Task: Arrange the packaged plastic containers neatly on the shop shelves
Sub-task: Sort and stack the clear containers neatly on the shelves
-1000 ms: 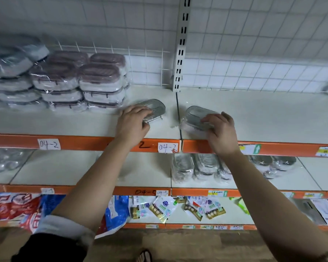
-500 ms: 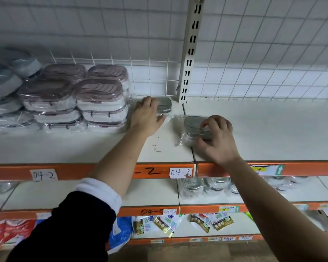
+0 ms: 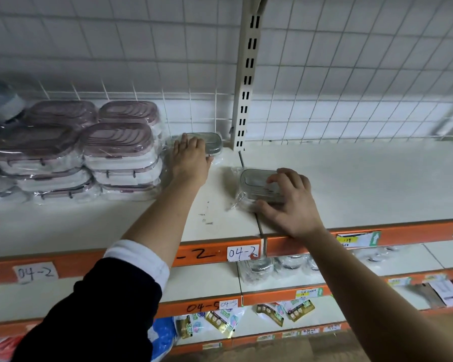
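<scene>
Two small wrapped containers with grey lids lie flat on the top shelf (image 3: 351,184), lids up. The near container (image 3: 256,185) sits just right of the slotted upright post (image 3: 247,74), straddling the seam between the two shelf boards, its long axis running left to right along the shelf, roughly parallel to the orange front edge (image 3: 311,239). The right hand (image 3: 289,202) is clamped on it: fingers curled over the lid, thumb pressed against the near side, loose wrapping bunched at its left end.

The far container (image 3: 211,143) lies just left of the post's foot, close to the wire grid back (image 3: 351,87), long axis also left to right. The left hand (image 3: 191,159) rests flat on its left part with fingers stretched out and together, pressing rather than gripping; whether the thumb hooks under it I cannot tell.

Left of the post, just beside the far container, stand stacks of larger wrapped containers (image 3: 118,155) with mauve lids, two deep and several high; they block any further slide leftward. Further left are blurred bluish packs (image 3: 0,103). Right of the post the shelf is bare white board. Below the post, handwritten labels (image 3: 242,253) read "04-2", and a lower shelf holds clear wrapped jars (image 3: 262,267).
</scene>
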Demonstrator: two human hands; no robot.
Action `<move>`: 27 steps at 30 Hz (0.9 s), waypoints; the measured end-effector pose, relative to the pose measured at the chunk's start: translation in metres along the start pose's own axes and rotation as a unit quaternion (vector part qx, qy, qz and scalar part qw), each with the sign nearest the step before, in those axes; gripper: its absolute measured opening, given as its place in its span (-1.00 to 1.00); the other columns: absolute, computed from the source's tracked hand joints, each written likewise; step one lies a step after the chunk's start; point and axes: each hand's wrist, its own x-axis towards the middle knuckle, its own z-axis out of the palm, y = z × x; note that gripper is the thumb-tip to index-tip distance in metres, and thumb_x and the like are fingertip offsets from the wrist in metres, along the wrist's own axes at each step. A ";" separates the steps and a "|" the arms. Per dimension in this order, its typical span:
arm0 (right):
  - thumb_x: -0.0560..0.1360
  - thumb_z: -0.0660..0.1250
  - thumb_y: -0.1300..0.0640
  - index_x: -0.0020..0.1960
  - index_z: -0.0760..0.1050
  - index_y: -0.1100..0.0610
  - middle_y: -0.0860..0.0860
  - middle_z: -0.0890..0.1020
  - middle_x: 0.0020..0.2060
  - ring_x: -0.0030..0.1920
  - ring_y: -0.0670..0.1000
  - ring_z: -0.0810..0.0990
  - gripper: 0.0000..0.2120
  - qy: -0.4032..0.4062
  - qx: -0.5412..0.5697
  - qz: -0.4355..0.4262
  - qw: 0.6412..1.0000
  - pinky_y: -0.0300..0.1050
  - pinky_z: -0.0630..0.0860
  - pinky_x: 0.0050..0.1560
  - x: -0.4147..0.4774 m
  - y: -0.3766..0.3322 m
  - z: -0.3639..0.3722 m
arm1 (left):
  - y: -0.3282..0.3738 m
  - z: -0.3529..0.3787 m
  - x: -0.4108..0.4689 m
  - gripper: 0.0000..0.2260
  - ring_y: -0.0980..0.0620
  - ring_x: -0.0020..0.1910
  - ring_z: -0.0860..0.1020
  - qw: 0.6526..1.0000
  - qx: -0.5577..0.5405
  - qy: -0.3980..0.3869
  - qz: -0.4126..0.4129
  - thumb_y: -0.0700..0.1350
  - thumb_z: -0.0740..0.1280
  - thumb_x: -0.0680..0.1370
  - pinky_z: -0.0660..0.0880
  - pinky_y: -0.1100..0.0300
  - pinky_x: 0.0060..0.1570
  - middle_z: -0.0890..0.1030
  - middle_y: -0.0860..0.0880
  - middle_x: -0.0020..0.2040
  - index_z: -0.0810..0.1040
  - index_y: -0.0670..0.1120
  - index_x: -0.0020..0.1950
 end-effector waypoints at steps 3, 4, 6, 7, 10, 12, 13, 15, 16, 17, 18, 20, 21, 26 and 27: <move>0.31 0.32 -0.27 0.19 0.50 0.05 0.02 0.46 0.27 0.27 0.14 0.37 -0.44 0.011 -0.007 0.009 1.000 0.05 0.32 0.23 -0.001 -0.003 0.000 | 0.004 -0.004 -0.012 -0.49 -0.10 0.57 0.02 1.000 -0.008 -0.025 -0.008 -0.03 0.15 0.66 -0.05 -0.02 0.53 0.11 -0.10 0.58 0.11 -0.15 0.56; 0.31 0.35 -0.23 0.18 0.50 0.05 0.01 0.47 0.25 0.26 0.14 0.38 -0.46 0.016 -0.007 0.008 1.000 0.05 0.33 0.21 -0.001 -0.003 0.000 | 0.004 -0.005 -0.019 -0.48 -0.09 0.57 0.01 1.000 -0.009 -0.026 -0.004 -0.05 0.13 0.66 -0.04 -0.02 0.53 0.07 -0.10 0.59 0.06 -0.15 0.57; 0.32 0.38 -0.15 0.16 0.52 0.11 0.05 0.50 0.22 0.23 0.19 0.41 -0.50 0.018 0.004 -0.003 1.000 0.04 0.34 0.23 0.000 -0.002 0.000 | 0.005 -0.012 -0.036 -0.49 -0.09 0.55 0.09 1.000 -0.020 -0.007 0.016 -0.08 0.14 0.65 0.04 0.02 0.50 0.11 -0.11 0.58 0.09 -0.16 0.57; 0.33 0.41 -0.12 0.15 0.53 0.14 0.07 0.51 0.20 0.22 0.21 0.42 -0.52 0.017 0.013 -0.010 1.000 0.01 0.34 0.23 0.000 -0.001 0.000 | 0.005 -0.016 -0.046 -0.52 -0.09 0.52 0.18 0.999 -0.031 0.013 0.030 -0.09 0.16 0.64 0.11 0.08 0.45 0.18 -0.12 0.56 0.17 -0.16 0.54; 0.34 0.45 -0.06 0.11 0.54 0.18 0.09 0.52 0.16 0.20 0.25 0.43 -0.56 0.018 0.018 -0.023 0.999 -0.04 0.30 0.21 -0.001 0.001 0.002 | 0.002 -0.028 -0.082 -0.64 -0.10 0.35 0.41 0.993 -0.066 0.060 0.079 -0.17 0.22 0.60 0.29 0.11 0.20 0.40 -0.11 0.42 0.42 -0.15 0.40; 0.32 0.41 -0.10 0.09 0.55 0.18 0.08 0.54 0.15 0.21 0.24 0.45 -0.54 0.020 0.014 -0.028 0.999 -0.05 0.29 0.21 -0.002 0.001 0.003 | -0.004 -0.033 -0.105 -0.68 -0.11 0.27 0.50 0.989 -0.087 0.063 0.097 -0.19 0.24 0.58 0.41 0.05 0.15 0.49 -0.12 0.34 0.49 -0.16 0.34; 0.30 0.40 -0.10 0.08 0.55 0.17 0.07 0.55 0.14 0.21 0.22 0.46 -0.54 0.019 0.016 -0.030 0.999 -0.06 0.28 0.22 -0.002 0.000 0.003 | -0.008 -0.035 -0.114 -0.69 -0.12 0.20 0.54 0.989 -0.090 0.068 0.100 -0.18 0.26 0.57 0.46 0.04 0.09 0.54 -0.11 0.28 0.52 -0.15 0.31; 0.28 0.41 -0.08 0.04 0.55 0.16 0.03 0.57 0.08 0.19 0.16 0.49 -0.57 0.018 0.032 -0.040 0.999 -0.07 0.27 0.25 0.002 -0.002 0.002 | -0.017 -0.037 -0.129 -0.74 -0.15 0.06 0.59 0.989 -0.083 0.084 0.089 -0.15 0.30 0.55 0.52 0.02 0.00 0.62 -0.09 0.15 0.58 -0.13 0.23; 0.27 0.43 -0.07 0.02 0.55 0.15 0.01 0.58 0.05 0.17 0.13 0.50 -0.59 0.022 0.040 -0.049 0.998 -0.09 0.26 0.24 0.005 -0.003 0.001 | -0.021 -0.037 -0.134 -0.77 -0.17 0.00 0.60 0.989 -0.080 0.093 0.079 -0.14 0.32 0.55 0.53 0.02 -0.02 0.64 -0.09 0.09 0.61 -0.12 0.18; 0.26 0.45 -0.05 0.01 0.55 0.14 0.00 0.58 0.02 0.15 0.11 0.51 -0.60 0.031 0.043 -0.060 0.997 -0.10 0.25 0.23 0.007 -0.005 0.001 | -0.024 -0.037 -0.138 -0.79 -0.19 -0.04 0.61 0.989 -0.078 0.101 0.069 -0.14 0.34 0.54 0.52 0.02 -0.03 0.65 -0.10 0.04 0.62 -0.13 0.14; 0.25 0.46 -0.04 0.00 0.55 0.14 -0.01 0.58 0.01 0.14 0.10 0.51 -0.60 0.045 0.041 -0.074 0.995 -0.10 0.25 0.22 0.009 -0.008 0.002 | -0.026 -0.036 -0.141 -0.82 -0.20 -0.08 0.61 0.990 -0.077 0.106 0.060 -0.14 0.34 0.54 0.52 0.02 -0.05 0.66 -0.11 -0.01 0.64 -0.14 0.10; 0.25 0.47 -0.03 0.00 0.55 0.13 -0.02 0.58 0.01 0.12 0.05 0.49 -0.61 0.082 0.041 -0.106 0.990 -0.05 0.27 0.20 0.016 -0.017 0.006 | -0.025 -0.036 -0.145 -0.86 -0.20 -0.15 0.60 0.989 -0.077 0.117 0.049 -0.16 0.37 0.52 0.51 0.03 -0.08 0.66 -0.12 -0.09 0.65 -0.15 0.03; 0.25 0.46 -0.04 0.00 0.55 0.13 -0.01 0.57 0.01 0.12 0.01 0.46 -0.61 0.101 0.047 -0.119 0.987 -0.03 0.27 0.20 0.021 -0.023 0.009 | -0.024 -0.035 -0.145 -0.89 -0.19 -0.19 0.60 0.988 -0.069 0.127 0.053 -0.17 0.38 0.50 0.51 0.03 -0.10 0.66 -0.12 -0.13 0.65 -0.16 -0.01; 0.29 0.47 -0.01 0.02 0.55 0.18 0.08 0.53 0.05 0.16 0.08 0.45 -0.61 0.131 0.075 -0.126 0.980 -0.02 0.28 0.22 0.062 -0.061 0.025 | -0.022 -0.032 -0.144 -0.89 -0.14 -0.18 0.58 0.983 -0.032 0.153 0.092 -0.11 0.32 0.50 0.48 0.03 -0.07 0.62 -0.07 -0.19 0.61 -0.11 -0.09; 0.28 0.50 0.02 0.03 0.55 0.19 0.10 0.52 0.06 0.17 0.10 0.45 -0.60 0.119 0.078 -0.121 0.982 -0.02 0.28 0.23 0.072 -0.070 0.028 | -0.022 -0.032 -0.143 -0.89 -0.13 -0.18 0.58 0.984 -0.031 0.153 0.091 -0.10 0.31 0.50 0.48 0.03 -0.07 0.62 -0.06 -0.19 0.61 -0.11 -0.10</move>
